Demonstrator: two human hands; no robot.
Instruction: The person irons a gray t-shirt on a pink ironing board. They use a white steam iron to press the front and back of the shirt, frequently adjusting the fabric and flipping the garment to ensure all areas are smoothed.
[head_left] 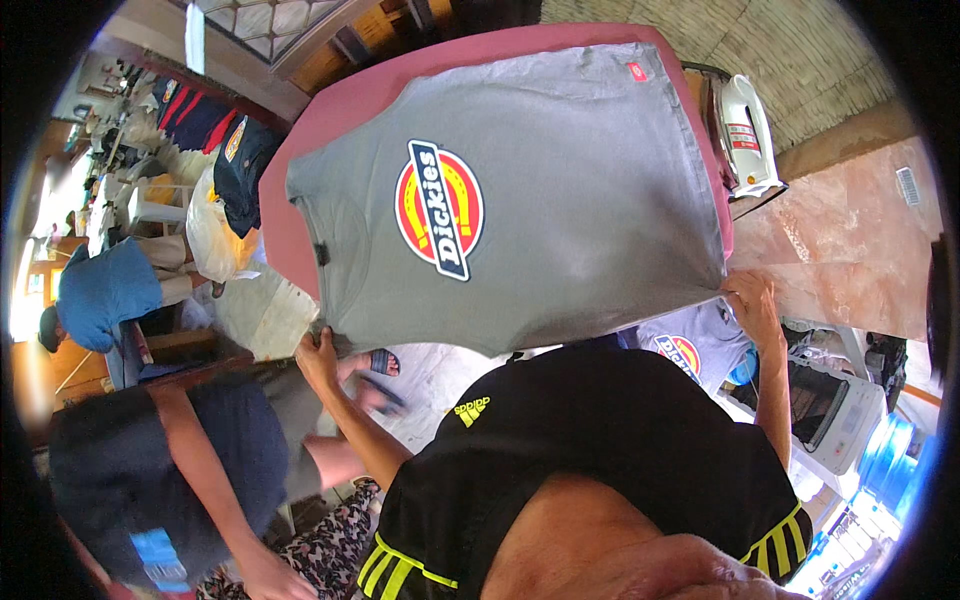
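Note:
A grey t-shirt (560,150) with a round red and yellow emblem lies spread flat on a pink padded ironing board (340,100). My left hand (318,355) pinches the shirt's near edge by the collar side at the board's left. My right hand (752,300) grips the shirt's near edge at the hem corner on the right. The cloth hangs slightly over the board's front between my hands.
A white clothes iron (748,130) stands at the board's right end. Another person in dark clothes (170,470) bends at lower left. More grey shirts lie in a white basket (830,420) at right. A plastic bag (215,235) and clothes hang at left.

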